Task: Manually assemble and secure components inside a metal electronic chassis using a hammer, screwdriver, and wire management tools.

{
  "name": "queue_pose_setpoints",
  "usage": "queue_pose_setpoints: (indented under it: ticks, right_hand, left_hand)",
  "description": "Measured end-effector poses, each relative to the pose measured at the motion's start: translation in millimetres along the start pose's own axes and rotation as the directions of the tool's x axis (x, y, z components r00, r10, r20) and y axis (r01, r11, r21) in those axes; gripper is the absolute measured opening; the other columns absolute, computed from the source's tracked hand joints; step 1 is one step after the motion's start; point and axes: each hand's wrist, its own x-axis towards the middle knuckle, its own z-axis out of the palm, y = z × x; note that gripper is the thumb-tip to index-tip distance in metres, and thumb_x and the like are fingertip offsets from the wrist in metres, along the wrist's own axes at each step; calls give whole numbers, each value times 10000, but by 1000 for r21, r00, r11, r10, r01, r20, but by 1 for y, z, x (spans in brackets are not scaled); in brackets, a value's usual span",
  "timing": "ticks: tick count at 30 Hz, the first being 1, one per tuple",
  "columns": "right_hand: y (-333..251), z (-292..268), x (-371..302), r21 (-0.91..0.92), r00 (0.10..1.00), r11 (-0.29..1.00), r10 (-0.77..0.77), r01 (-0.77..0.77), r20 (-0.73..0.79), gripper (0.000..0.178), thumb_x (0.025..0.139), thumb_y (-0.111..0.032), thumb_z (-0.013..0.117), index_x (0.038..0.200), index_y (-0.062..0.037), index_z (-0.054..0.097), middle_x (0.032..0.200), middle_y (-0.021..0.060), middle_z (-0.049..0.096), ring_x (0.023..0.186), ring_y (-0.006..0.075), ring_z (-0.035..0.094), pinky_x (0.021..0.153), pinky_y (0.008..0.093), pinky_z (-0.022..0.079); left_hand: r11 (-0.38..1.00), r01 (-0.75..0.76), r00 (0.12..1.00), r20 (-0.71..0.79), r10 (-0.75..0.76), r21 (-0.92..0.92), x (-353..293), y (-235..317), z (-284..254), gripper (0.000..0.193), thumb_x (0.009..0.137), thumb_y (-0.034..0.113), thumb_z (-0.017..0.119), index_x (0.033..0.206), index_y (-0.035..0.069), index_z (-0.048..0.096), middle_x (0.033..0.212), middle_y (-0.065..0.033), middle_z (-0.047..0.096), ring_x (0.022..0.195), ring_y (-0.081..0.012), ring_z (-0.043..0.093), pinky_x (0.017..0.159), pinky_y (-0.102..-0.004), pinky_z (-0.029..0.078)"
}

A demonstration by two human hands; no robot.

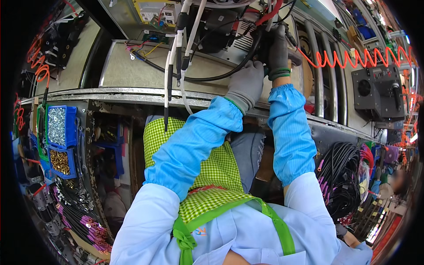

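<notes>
Both my hands wear grey gloves and work at the near right side of an open electrical unit (236,35) with a vented metal panel. My left hand (247,81) is closed beside a thick black cable (207,79); what its fingers hold is hidden, though a dark green bit shows at its right edge. Just right of it and farther forward, my right hand (278,49) reaches in among black parts and wires, its fingers curled around something I cannot make out. A red cable (270,14) bends down behind it. White and black sleeved leads (171,70) hang over the bench edge at left.
An orange coiled hose (344,59) stretches right from near my right hand. Metal rollers (327,66) and a black boxy unit (379,93) lie rightward. Blue bins of fasteners (62,126) stand at left. Black cables (342,176) hang at right; purple-ended cables (88,227) lie lower left.
</notes>
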Motion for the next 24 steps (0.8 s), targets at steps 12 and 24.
queue_pose_setpoints:
  ticks: [12,24]
  right_hand:
    - [-22,4,-11,-235,983,955,-165,179,77,330,931,-319,529,1062,-22,583,952,38,607,854,114,548,782,266,450]
    - [-47,8,-6,-807,936,483,-258,339,239,327,816,-198,665,1099,-50,597,1004,171,667,941,313,641,815,383,491]
  left_hand:
    - [998,50,996,67,-53,39,2,1,-1,304,804,135,552,1063,-2,471,1023,-244,579,798,-369,653,656,-464,535]
    - [967,-60,996,45,74,-248,4,-15,-3,354,731,213,629,1022,30,544,1038,-218,547,899,-393,585,775,-472,488]
